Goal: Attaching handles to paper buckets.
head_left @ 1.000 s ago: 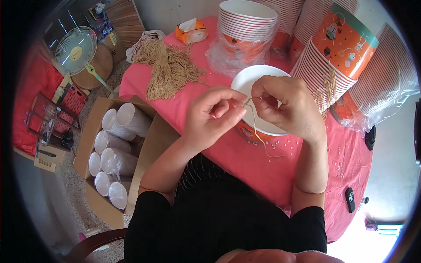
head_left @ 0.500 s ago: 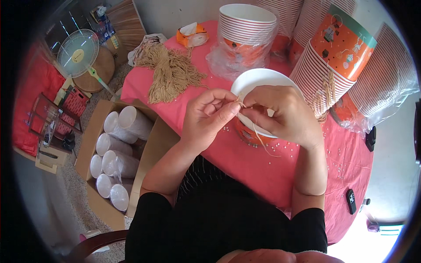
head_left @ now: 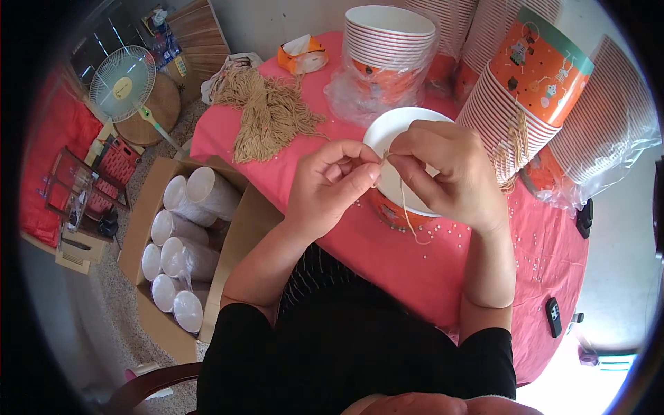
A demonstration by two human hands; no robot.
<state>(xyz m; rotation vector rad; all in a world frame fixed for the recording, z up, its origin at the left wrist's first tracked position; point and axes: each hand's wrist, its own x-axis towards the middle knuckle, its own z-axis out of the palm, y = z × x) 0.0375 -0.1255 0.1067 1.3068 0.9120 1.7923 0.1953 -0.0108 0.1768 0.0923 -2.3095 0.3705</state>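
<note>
A thin tan cord (head_left: 407, 207) hangs from between my hands, its loose end curling in front of an orange paper bucket (head_left: 391, 211) with a white inside. My right hand (head_left: 460, 169) pinches the cord between thumb and forefinger, over the bucket's opening. Just left of it, my left hand (head_left: 325, 187) has thumb and forefinger pressed together by the cord's upper end. What those left fingertips grip is too small to make out. Small pale beads (head_left: 460, 235) lie scattered on the pink tablecloth (head_left: 373, 270) around the bucket.
A bundle of tan cords (head_left: 270, 117) lies at the back left, near an orange tissue pack (head_left: 303, 55). Stacked paper buckets (head_left: 391, 24) stand behind; a tilted stack (head_left: 546, 62) is at right. A cardboard box (head_left: 149, 242) holds wrapped white cups. A black remote (head_left: 553, 318) lies at right.
My right hand has moved slightly up and right, opening a small gap from the left fingertips. The hanging cord has shifted with it; my left hand has barely moved.
</note>
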